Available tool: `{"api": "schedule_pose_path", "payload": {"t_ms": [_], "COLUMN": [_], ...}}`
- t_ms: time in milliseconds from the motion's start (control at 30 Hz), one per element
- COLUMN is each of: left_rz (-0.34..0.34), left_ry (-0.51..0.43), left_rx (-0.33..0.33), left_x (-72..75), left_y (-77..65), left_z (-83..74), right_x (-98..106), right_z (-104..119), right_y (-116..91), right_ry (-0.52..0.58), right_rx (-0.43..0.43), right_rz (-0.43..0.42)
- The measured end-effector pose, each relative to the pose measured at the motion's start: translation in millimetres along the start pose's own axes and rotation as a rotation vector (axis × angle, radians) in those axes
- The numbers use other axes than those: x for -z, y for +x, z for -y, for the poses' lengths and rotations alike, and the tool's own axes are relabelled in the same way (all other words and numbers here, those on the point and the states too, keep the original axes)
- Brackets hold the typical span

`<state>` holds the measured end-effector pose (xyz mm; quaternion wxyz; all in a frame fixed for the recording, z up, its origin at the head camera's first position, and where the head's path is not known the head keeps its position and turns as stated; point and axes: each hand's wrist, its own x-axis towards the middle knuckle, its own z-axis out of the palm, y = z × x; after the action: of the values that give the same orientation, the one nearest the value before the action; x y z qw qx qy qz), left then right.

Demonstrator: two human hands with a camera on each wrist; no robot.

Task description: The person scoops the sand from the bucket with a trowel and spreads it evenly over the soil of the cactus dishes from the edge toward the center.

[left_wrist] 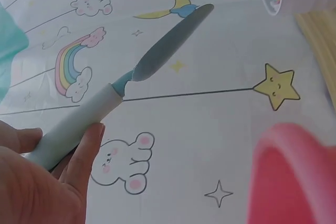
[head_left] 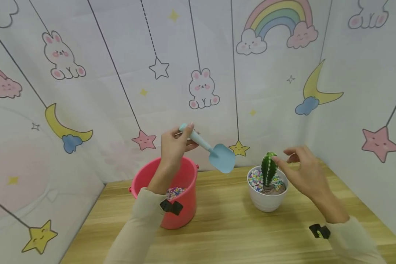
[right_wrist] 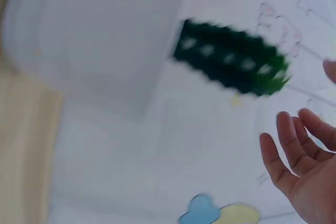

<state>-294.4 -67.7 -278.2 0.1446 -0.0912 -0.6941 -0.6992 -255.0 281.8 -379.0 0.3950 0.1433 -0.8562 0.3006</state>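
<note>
My left hand (head_left: 172, 148) grips the pale handle of a light blue toy shovel (head_left: 222, 158), raised in the air beside and above the red bucket (head_left: 189, 205). In the left wrist view the shovel blade (left_wrist: 168, 45) appears nearly edge-on, with nothing visible on it. A green cactus (head_left: 268, 169) stands upright in a white pot (head_left: 267, 201), among colourful pebbles (head_left: 255, 180) and a brown patch. Close by the cactus top is my right hand (head_left: 305, 174), its fingers loosely bent and holding nothing. The right wrist view shows a gap between these fingers (right_wrist: 289, 140) and the cactus (right_wrist: 231, 59).
Small colourful pebbles (head_left: 175, 192) lie low inside the bucket. Bucket and pot stand apart on a wood-grain table (head_left: 224, 220). A white cloth (head_left: 171, 110) printed with rabbits, stars and rainbows rises behind and at both sides.
</note>
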Motion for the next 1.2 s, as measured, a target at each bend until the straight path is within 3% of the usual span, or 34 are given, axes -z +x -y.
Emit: {"api": "schedule_pose_path", "payload": {"t_ms": [100,300,533,800,1200], "left_rz": [-0.015,-0.041,-0.061,-0.040,-0.007], "left_ry": [0.018,0.040,0.075,0.151,0.259], "left_rx": [-0.029,-0.072,-0.081,-0.082,0.024], "left_x": [13.4,37.2,56.3,81.5,119.2], "left_y": [2.7,7.5,12.5,16.8,29.2], "left_z": [-10.2,-22.7,-28.1,-26.3,-7.5], "right_x": [-4,-22,-51,-78,-116], "right_z": [22,59,92,115,135], "right_y": [11,28,36,39,43], "right_ry": [0.058,0.159,0.249,0.280,0.336], "right_rx": [0.074,0.142,0.162,0.077,-0.004], "right_rz": [-0.085,-0.036,0.096,0.290,0.523]}}
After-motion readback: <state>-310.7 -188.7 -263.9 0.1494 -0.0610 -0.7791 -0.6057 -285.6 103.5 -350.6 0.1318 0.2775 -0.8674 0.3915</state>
